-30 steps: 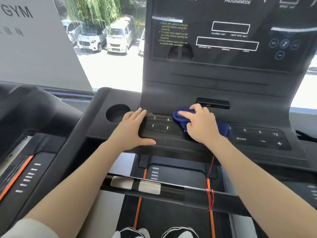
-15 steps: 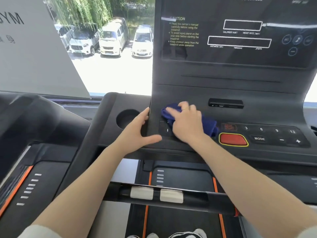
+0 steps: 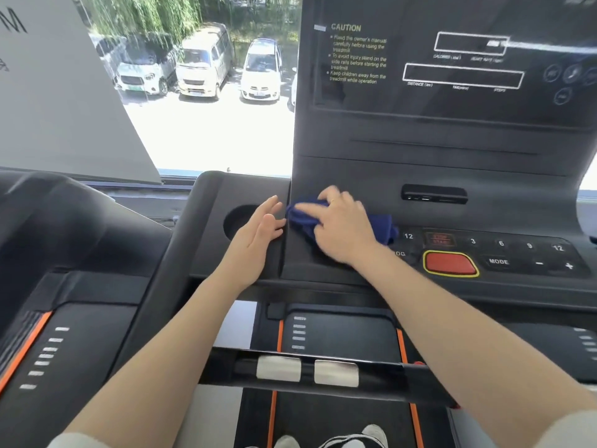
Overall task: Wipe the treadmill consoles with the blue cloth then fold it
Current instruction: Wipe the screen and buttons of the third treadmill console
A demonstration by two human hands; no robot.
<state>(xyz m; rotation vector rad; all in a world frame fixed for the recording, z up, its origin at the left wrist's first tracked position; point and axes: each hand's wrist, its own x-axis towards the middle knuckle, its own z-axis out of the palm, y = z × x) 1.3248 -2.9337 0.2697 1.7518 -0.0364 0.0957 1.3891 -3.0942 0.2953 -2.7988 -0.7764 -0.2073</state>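
A bunched dark-blue cloth (image 3: 381, 228) is pressed onto the black treadmill console (image 3: 452, 176) by the right hand (image 3: 342, 227), fingers loosely curled over it; the left hand (image 3: 258, 231) is laid flat, holding nothing, beside a round recessed cup holder (image 3: 237, 221).

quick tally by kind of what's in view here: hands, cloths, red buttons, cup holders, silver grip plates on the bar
hands: 2, left hand flat beside the console, right hand on the cloth
blue cloth: 1
red button: 1
cup holder: 1
silver grip plates: 2
total: 7
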